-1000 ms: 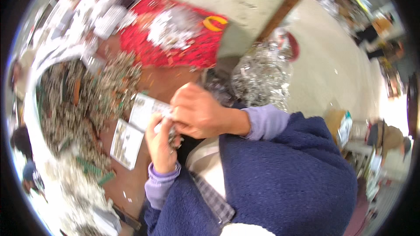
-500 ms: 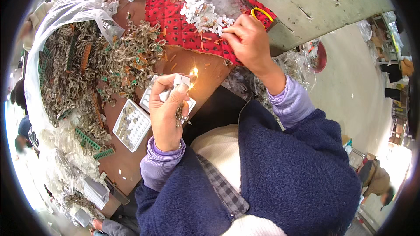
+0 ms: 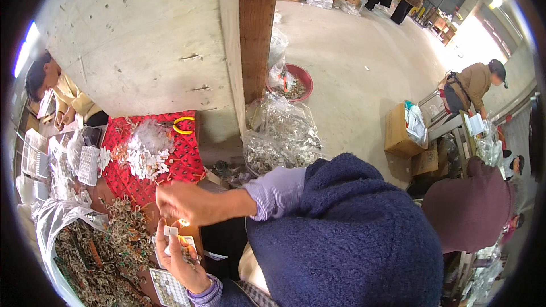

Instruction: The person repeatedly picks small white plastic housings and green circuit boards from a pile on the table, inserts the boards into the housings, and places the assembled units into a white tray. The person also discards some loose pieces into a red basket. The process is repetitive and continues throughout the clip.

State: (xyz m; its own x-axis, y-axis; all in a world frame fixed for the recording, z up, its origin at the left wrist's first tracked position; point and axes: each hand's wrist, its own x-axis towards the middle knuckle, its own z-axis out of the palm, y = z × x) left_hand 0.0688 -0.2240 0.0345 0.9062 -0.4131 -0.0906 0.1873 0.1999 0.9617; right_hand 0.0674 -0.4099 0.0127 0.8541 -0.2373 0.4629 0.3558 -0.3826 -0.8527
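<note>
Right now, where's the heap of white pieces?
In the head view, the heap lies left of centre on the red cloth, just beyond the right hand.

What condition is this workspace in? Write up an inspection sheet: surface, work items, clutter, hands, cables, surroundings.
Surface: brown tabletop, partly under a patterned red cloth.
Work items: small white piece; white tray of round pieces.
Clutter: tangled heap in and beside an open plastic bag; loose white pieces and yellow loop on the cloth.
Hands: left hand pinches the small white piece; right hand blurred close by, grip unclear.
Cables: nothing seen.
Surroundings: red basin and cardboard box on the floor; other people about.
</note>
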